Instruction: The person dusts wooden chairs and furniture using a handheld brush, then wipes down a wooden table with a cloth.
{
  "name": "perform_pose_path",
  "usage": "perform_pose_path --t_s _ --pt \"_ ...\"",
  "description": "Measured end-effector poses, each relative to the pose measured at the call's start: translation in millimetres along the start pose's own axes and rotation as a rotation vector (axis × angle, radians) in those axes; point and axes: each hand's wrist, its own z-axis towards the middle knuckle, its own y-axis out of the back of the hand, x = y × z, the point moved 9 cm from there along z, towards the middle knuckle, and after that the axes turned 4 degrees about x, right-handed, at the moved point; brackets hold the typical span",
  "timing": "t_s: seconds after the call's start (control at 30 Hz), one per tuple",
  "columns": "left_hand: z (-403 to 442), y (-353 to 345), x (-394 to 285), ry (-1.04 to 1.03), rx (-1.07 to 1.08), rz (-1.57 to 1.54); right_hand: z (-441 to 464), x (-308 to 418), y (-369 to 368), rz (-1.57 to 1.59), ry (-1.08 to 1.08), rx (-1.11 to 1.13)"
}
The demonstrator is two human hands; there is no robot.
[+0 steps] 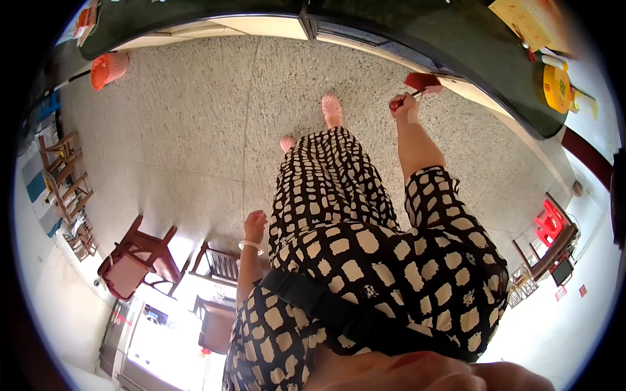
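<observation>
My right hand (405,109) is wrapped round the dark red handle of a small hand brush with a red head (422,81). The brush is held out low, close to the base of the dark-topped counter (365,26). By my left side hangs my left hand (255,225), with a pale bracelet (250,246) on the wrist. Its fingers are curled in, and nothing shows in them. My feet in pink shoes (331,108) stand on the speckled floor (189,104).
A pink-red waste basket (109,70) stands at the far left by the counter. On the counter's right lie a yellow round container (556,88) and papers (528,21). Wooden chairs (140,257) are to the lower left; red plastic stools (551,223) are at right.
</observation>
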Motion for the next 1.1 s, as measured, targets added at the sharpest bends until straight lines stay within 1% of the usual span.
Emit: perform_pose_path --t_s 0.13,0.2,0.23,0.27,0.3,0.33,0.37,0.43,0.47,0.53,0.63,0.7,0.77,0.8,0.87,0.97,1.03,1.07,1.1 --pt "-13 -10 -15 0.060 -0.060 -0.208 26 -2 -25 -0.104 -0.057 -0.019" --pt "-23 -12 -35 0.078 -0.095 -0.281 30 -9 -41 -0.153 -0.062 -0.028" --pt "-25 -14 -41 0.078 -0.099 -0.291 48 -23 -43 -0.166 -0.095 0.018" --pt "-26 -17 -43 0.086 -0.101 -0.297 31 -35 -56 -0.169 -0.049 -0.042" --pt "-27 -21 -45 0.092 -0.099 -0.304 25 -56 -65 -0.252 -0.075 -0.016" --pt "-27 -25 -46 0.096 -0.097 -0.312 13 -83 -74 -0.362 -0.179 0.031" --pt "-24 -30 -37 0.110 -0.091 -0.302 -13 -103 -89 -0.431 -0.194 0.096" --pt "-20 -41 -30 0.135 -0.053 -0.300 -53 -141 -101 -0.459 -0.333 0.182" --pt "-20 -45 -30 0.150 -0.039 -0.297 -59 -157 -97 -0.411 -0.419 0.134" --pt "-21 -46 -36 0.137 -0.037 -0.270 -72 -160 -85 -0.502 -0.429 0.129" --pt "-21 -41 -51 0.128 -0.057 -0.268 -78 -146 -68 -0.398 -0.417 0.180" --pt "-16 -39 -54 0.131 -0.079 -0.292 -69 -115 -43 -0.451 -0.342 0.004" --pt "-13 -42 -62 0.118 -0.076 -0.328 -54 -84 -38 -0.390 -0.227 -0.052" --pt "-13 -45 -66 0.111 -0.075 -0.347 -45 -70 -35 -0.398 -0.157 -0.126" --pt "-15 -53 -73 0.088 -0.048 -0.344 -20 -64 -35 -0.312 -0.183 -0.121" --pt "-21 -63 -70 0.073 -0.036 -0.344 -14 -96 -71 -0.389 -0.250 -0.016" --pt "-25 -68 -61 0.081 -0.037 -0.347 -41 -137 -105 -0.552 -0.280 0.087" --pt "-27 -70 -52 0.101 -0.043 -0.332 -54 -168 -118 -0.586 -0.382 0.126" --pt "-27 -71 -41 0.122 -0.051 -0.317 -71 -191 -134 -0.607 -0.423 0.221"
